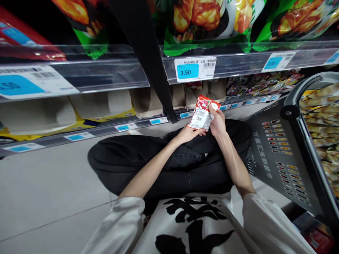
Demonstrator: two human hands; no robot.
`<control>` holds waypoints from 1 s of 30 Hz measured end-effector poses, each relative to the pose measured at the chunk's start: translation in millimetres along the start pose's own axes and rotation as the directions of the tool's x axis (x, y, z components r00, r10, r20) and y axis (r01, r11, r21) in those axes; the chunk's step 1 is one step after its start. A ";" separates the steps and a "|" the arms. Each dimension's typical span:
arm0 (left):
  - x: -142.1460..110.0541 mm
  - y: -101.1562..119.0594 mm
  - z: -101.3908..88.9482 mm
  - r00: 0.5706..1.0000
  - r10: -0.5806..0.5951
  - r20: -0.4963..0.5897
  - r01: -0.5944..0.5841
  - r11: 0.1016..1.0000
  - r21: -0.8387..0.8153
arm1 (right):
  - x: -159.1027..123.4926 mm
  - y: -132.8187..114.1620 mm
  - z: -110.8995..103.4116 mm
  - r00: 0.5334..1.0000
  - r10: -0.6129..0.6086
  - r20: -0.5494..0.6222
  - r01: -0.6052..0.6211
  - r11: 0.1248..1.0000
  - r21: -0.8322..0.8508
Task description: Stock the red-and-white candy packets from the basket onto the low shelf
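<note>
As left hand (188, 134) and right hand (219, 122) pinch a packet (200, 116), long axis leaning rightward, red end forward

The upper shelf (238, 64) carries green bags (209, 26) and a red bag (29, 46).

Green snack bags (203, 21) on upper shelf (241, 64); price label (195, 68), 3.50, on shelf edge. Pale open boxes (102, 102) on lower shelf (106, 131). Grey basket (258, 137) at right, yellowish packets (321, 120) inside. Tiled floor (53, 187).

You face black-framed supermarket shelving (143, 46) with clear price-tag rails (108, 76), standing over a pale grey tiled floor (53, 176) with thin dark seams (60, 220).
</note>
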State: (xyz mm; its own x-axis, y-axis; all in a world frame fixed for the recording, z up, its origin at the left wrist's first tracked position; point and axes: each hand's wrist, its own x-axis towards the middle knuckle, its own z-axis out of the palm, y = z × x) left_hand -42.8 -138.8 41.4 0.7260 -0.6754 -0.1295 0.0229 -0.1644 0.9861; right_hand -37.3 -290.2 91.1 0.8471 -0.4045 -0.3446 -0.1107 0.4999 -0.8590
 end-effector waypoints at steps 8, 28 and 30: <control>-0.2 0.3 0.9 1.000 -0.011 0.001 0.011 1.000 -0.016 | -0.2 0.3 1.6 0.999 0.013 -0.039 -0.013 1.000 -0.012; -0.4 2.1 1.7 1.000 -0.014 0.000 0.014 0.999 -0.031 | -0.3 -0.2 1.2 0.999 0.015 -0.028 -0.015 1.000 0.004; -0.3 1.8 1.8 1.000 -0.009 -0.002 0.009 1.000 -0.029 | -0.1 0.0 0.9 1.000 0.015 -0.022 -0.015 1.000 0.012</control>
State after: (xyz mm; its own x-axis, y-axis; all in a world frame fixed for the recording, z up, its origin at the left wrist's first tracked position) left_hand -44.2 -140.2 43.0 0.7271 -0.6725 -0.1381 0.0494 -0.1493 0.9875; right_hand -36.9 -289.5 91.5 0.8335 -0.4140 -0.3660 -0.1171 0.5149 -0.8492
